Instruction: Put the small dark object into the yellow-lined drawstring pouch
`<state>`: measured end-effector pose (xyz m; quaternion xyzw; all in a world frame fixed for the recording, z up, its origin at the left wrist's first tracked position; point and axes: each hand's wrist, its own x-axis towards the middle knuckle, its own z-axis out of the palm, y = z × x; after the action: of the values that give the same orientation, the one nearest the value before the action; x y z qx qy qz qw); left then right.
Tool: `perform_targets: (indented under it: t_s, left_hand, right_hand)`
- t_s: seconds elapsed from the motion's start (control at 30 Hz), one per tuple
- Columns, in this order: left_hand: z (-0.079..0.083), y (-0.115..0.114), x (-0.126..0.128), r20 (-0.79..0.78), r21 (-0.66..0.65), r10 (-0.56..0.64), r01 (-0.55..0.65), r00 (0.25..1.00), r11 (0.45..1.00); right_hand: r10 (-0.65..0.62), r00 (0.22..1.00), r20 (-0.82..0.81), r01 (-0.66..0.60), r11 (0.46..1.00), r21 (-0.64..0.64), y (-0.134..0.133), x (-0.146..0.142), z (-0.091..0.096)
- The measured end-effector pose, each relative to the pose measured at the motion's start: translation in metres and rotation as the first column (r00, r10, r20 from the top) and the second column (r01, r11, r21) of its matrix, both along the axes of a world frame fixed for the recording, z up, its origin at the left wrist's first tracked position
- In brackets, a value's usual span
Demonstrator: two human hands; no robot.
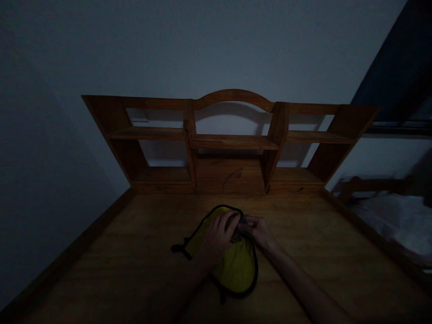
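Observation:
A yellow cloth with black trim (236, 267) lies on the wooden desk (135, 252) in dim light. My left hand (218, 234) rests on its upper part, fingers curled over a small dark object (236, 223) that I cannot make out. My right hand (258, 230) meets it from the right, fingers pinched on the same dark thing at the cloth's top edge. A black strap (178, 249) sticks out from the cloth's left side.
A wooden hutch with shelves (232, 141) stands along the desk's back against a pale wall. Raised wooden rails run along the desk's left and right sides. A bed with pale bedding (398, 220) is at the right.

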<state>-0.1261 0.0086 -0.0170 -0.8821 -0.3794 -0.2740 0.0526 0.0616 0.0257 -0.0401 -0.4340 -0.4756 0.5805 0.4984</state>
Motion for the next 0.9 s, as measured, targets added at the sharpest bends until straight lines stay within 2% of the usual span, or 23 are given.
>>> perform_targets:
  t_s: [0.13, 0.37, 0.47, 0.7, 0.83, 0.9]
  left_hand:
    - [0.001, -0.001, 0.0, 0.001, -0.013, -0.001, 0.001, 1.0, 1.0]
    - [-0.002, 0.004, -0.001, -0.008, 0.071, 0.013, -0.012, 1.0, 0.997]
    - [-0.003, 0.005, -0.002, 0.007, 0.058, 0.023, -0.024, 1.0, 0.998]
    - [0.0, 0.003, -0.003, 0.011, 0.027, 0.028, -0.028, 1.0, 0.999]
    - [-0.002, 0.001, -0.001, -0.063, 0.132, -0.008, 0.017, 0.998, 0.991]
    - [-0.004, 0.002, 0.0, -0.099, 0.215, -0.015, 0.037, 0.995, 0.976]
  right_hand:
    - [-0.104, 0.994, -0.026, 0.103, 0.994, -0.043, 0.0, -0.001, -0.002]
    - [-0.2, 0.976, -0.082, 0.194, 0.978, -0.071, 0.003, -0.001, -0.008]
    - [-0.222, 0.97, -0.102, 0.215, 0.974, -0.075, 0.003, 0.0, -0.006]
    - [-0.121, 0.985, -0.122, 0.11, 0.989, -0.096, 0.001, -0.004, 0.001]
    - [0.022, 0.999, -0.039, -0.023, 0.999, -0.027, -0.004, -0.007, 0.006]
    - [0.034, 0.999, 0.014, -0.034, 0.999, 0.003, -0.005, -0.007, 0.006]
